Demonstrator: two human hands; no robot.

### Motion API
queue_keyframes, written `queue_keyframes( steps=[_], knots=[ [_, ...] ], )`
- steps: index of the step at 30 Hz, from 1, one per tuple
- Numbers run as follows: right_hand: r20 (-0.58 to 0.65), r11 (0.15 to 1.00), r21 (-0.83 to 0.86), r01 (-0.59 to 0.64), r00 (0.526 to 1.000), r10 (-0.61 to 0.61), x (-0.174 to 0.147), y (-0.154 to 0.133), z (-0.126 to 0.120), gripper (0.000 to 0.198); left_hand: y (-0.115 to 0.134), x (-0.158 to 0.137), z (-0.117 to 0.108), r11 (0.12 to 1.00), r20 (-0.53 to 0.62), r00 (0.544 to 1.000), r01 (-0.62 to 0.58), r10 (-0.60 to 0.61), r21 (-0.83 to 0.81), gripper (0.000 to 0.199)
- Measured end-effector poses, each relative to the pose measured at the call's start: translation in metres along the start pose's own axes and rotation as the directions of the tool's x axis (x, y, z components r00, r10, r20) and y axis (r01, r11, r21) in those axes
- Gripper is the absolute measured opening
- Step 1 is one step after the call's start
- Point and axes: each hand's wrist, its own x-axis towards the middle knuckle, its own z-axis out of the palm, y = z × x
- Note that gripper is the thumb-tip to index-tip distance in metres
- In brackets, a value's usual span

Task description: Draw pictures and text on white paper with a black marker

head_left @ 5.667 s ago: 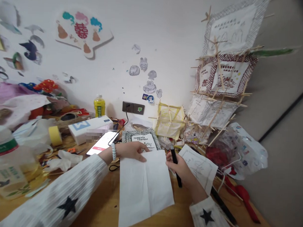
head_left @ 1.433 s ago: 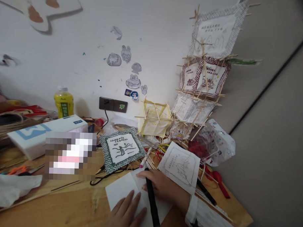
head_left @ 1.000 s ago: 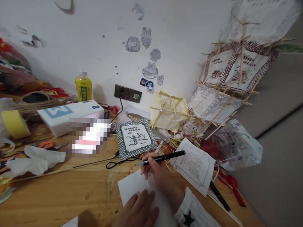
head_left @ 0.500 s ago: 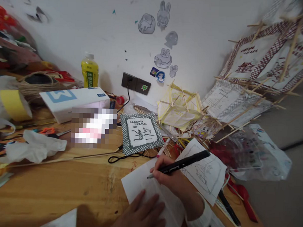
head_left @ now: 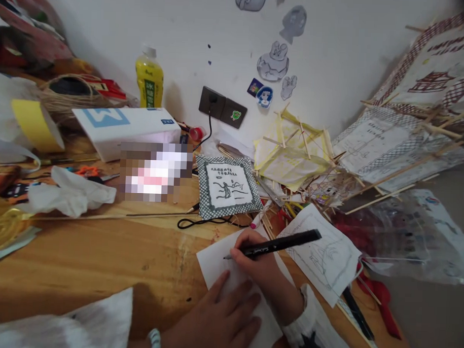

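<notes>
In my right hand [head_left: 257, 258] is a black marker pen [head_left: 278, 245], its tip touching or just above a white sheet of paper [head_left: 210, 254] near the top. My left hand [head_left: 223, 316] lies flat on the lower part of that sheet, fingers spread. No clear marks show on the visible paper. Just behind it sits a finished drawing [head_left: 231, 189] with a dark green checked border, a figure and lettering. To the right of my right hand lies a pencil-sketched sheet [head_left: 326, 253].
Paper-and-stick lanterns [head_left: 293, 151] crowd the back right. A white box [head_left: 123, 129], a yellow-labelled drink bottle [head_left: 149, 80], yellow tape [head_left: 36, 124], scissors [head_left: 89, 172] and crumpled tissue [head_left: 71, 191] stand at the left. A black pen [head_left: 358, 313] and red ribbon [head_left: 382, 301] lie at right.
The whole view has shifted, so things on the table appear higher and further right. My right hand keeps the marker near the sheet's top; more of my left wrist and sleeve shows.
</notes>
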Motion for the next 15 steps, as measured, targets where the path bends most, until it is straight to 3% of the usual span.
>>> queue_keyframes(
  steps=[6,15],
  knots=[
    [0.020,0.999,-0.039,0.012,1.000,-0.011,-0.0028,0.0044,0.0022,0.022,0.0011,0.0014,-0.0021,1.000,0.032,0.999,-0.002,0.001,0.006,0.031],
    [0.059,0.990,-0.135,0.044,0.998,-0.037,-0.0047,0.0074,0.0022,0.020,0.0018,-0.0022,0.0024,1.000,-0.045,0.999,0.017,-0.018,-0.019,0.030]
  ],
)
